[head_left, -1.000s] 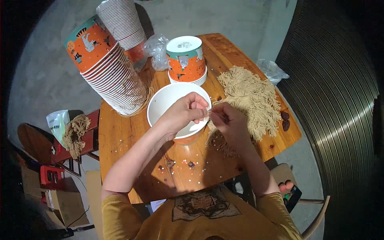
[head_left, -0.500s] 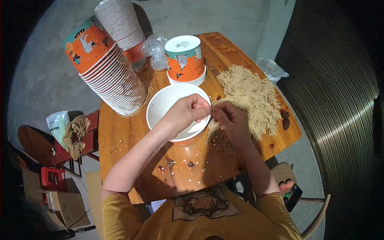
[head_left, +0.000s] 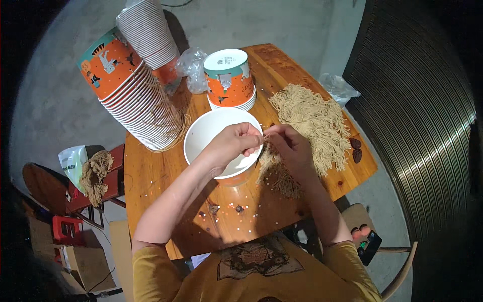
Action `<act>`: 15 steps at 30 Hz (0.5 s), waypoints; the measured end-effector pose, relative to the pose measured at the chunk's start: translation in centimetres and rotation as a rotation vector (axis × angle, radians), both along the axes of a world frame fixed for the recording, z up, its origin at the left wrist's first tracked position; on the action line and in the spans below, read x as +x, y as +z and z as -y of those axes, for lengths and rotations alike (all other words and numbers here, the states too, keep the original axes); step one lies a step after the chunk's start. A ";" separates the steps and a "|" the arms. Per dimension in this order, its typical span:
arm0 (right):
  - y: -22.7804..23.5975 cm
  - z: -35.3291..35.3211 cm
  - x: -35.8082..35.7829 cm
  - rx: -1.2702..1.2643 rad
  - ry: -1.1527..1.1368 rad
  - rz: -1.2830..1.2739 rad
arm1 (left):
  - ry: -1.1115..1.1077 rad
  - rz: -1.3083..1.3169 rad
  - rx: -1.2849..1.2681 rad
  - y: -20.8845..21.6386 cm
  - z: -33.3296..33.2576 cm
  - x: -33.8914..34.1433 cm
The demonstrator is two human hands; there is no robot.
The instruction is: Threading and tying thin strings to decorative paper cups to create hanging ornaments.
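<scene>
A white-lined paper bucket [head_left: 204, 133] with an orange outside stands mouth up on the wooden table. Over its right rim my left hand [head_left: 235, 143] is closed, thumb and fingers pinched together. My right hand [head_left: 291, 148] meets it there, also pinching. A thin tan cord [head_left: 265, 137] shows between the fingertips, mostly hidden by them. Just right of my right hand spreads a big heap of tan cords [head_left: 314, 126]; some strands lie beneath its wrist. Behind the bucket, a few more orange paper buckets [head_left: 229, 88] are nested upside down.
A tall leaning stack of paper buckets [head_left: 146, 110], with cords hanging on it, stands left; another stack [head_left: 150, 35] is behind. A clear plastic bag [head_left: 192, 65] lies between. Dark red dates [head_left: 356, 150] sit at the right edge. Small pale bits dot the table front.
Both hands remain pinched together at the bucket's right rim, with only small finger movements. The whole view has shifted slightly.
</scene>
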State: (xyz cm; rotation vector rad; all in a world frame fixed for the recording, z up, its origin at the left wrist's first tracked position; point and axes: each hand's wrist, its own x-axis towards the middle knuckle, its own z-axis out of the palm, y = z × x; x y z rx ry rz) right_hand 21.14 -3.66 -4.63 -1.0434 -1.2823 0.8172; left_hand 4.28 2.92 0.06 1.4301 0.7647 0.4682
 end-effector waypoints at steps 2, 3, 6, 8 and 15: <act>-0.2 0.1 0.1 -0.084 -0.016 -0.089 | 0.001 -0.006 -0.021 0.0 0.0 0.1; -0.1 0.1 0.2 -0.082 -0.019 -0.090 | -0.001 -0.003 -0.045 0.0 -0.1 0.2; -0.3 0.2 0.5 -0.036 -0.010 -0.067 | -0.010 0.012 -0.102 0.0 -0.2 0.2; -0.6 0.3 0.8 0.087 0.069 -0.075 | -0.015 0.025 -0.133 0.0 -0.3 0.1; 0.1 0.7 0.5 0.271 -0.219 0.590 | 0.020 0.085 -0.256 0.0 -0.4 0.1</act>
